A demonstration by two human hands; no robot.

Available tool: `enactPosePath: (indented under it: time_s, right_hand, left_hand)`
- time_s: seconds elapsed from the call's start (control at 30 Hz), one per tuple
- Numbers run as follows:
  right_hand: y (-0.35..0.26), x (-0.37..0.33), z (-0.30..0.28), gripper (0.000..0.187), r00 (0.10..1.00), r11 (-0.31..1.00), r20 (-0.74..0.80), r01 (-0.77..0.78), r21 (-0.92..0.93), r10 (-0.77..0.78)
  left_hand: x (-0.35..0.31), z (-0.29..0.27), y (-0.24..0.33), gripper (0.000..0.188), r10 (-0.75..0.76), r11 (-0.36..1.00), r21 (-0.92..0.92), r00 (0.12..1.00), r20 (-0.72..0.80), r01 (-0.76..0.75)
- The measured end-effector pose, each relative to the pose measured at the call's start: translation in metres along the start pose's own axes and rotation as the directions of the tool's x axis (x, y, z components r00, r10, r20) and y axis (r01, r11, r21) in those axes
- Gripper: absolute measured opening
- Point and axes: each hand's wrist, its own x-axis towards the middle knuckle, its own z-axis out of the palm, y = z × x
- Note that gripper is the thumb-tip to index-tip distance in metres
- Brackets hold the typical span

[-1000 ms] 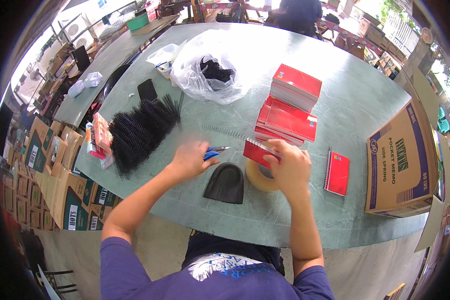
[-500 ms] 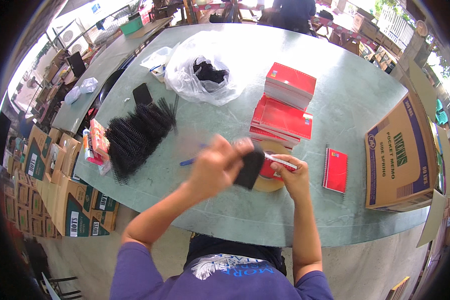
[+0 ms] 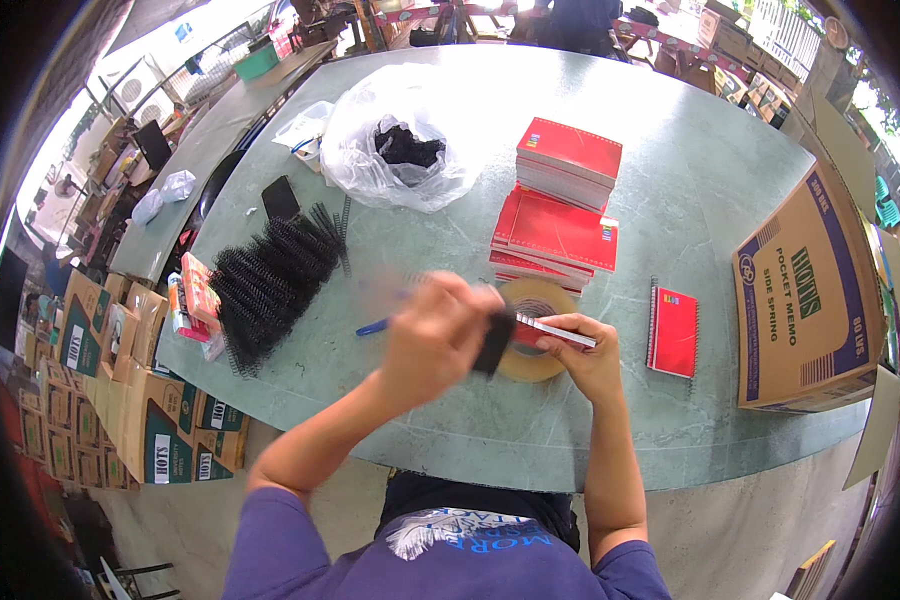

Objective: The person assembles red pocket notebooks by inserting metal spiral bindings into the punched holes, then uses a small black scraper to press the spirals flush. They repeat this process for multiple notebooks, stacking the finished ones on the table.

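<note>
Head view: right hand (image 3: 584, 352) pinches red notepad (image 3: 528, 334), jutting left of it; left hand (image 3: 433, 338) (blurred) curls around black pad (image 3: 494, 346), contact with notepad unclear. I'd keep pinch firm, pad square. Beyond left hand: clear bag (image 3: 352, 155), dark stuff (image 3: 408, 147) inside. Right of right hand: carton (image 3: 810, 300), contents hidden.

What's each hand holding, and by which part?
Right hand: a red notepad, pinched at its right end. Left hand: a flat black piece; blur hides the exact hold.
</note>
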Motion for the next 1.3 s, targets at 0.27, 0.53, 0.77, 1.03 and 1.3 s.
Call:
enactPosePath:
  time_s: [0.27, 0.53, 0.77, 1.03, 1.3]
  right_hand:
    - [-0.006, -0.003, 0.001, 0.023, 0.998, 0.995, 0.043, -0.048, -0.092, 0.053]
    - [-0.003, -0.004, -0.001, 0.025, 0.993, 0.994, 0.106, 0.052, -0.091, -0.043]
    - [0.002, -0.005, -0.002, 0.032, 0.99, 0.986, 0.131, -0.027, -0.162, 0.049]
    - [0.004, -0.004, -0.001, 0.032, 0.983, 1.0, 0.183, 0.015, -0.004, -0.014]
    - [-0.01, -0.006, 0.001, 0.026, 0.974, 0.976, 0.102, 0.195, 0.094, -0.204]
  left_hand:
    - [-0.001, 0.023, 0.005, 0.027, -0.018, 1.0, 0.026, 0.991, 0.133, 0.015]
    - [0.007, 0.028, 0.016, 0.027, 0.089, 0.995, -0.058, 0.983, 0.16, -0.081]
    - [0.008, 0.029, 0.025, 0.026, -0.039, 0.99, -0.131, 0.994, 0.097, 0.051]
    - [-0.051, 0.051, 0.027, 0.025, -0.033, 0.969, -0.207, 0.906, 0.422, 0.132]
    - [-0.019, 0.03, 0.026, 0.026, 0.192, 0.977, 0.065, 0.972, 0.132, -0.202]
